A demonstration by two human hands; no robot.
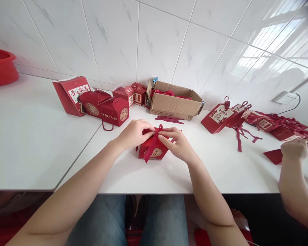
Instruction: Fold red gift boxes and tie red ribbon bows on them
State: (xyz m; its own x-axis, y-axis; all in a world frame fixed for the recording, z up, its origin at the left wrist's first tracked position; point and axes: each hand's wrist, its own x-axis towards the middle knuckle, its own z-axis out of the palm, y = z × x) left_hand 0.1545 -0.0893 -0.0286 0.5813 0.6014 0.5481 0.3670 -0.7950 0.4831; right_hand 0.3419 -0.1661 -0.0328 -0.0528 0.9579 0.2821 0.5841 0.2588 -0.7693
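A small red gift box (144, 152) with a gold round emblem stands on the white table in front of me. Across its top and down its front runs a red ribbon (151, 150), gathered in a loop at the top. From the left, my left hand (138, 132) pinches the ribbon near the knot. My right hand (176, 143) closes its thumb and fingers on the ribbon from the other side. The fingertips of both hands nearly meet over the lid and partly hide the knot.
Finished-looking red boxes (115, 111) stand at the back left. Behind my box is a cardboard carton (171, 105) of red ribbon, with loose ribbon strips (169, 119) before it. Red bags (217, 118) lie to the right, near a co-worker's hand (295, 149). A red basin (2, 71) sits far left.
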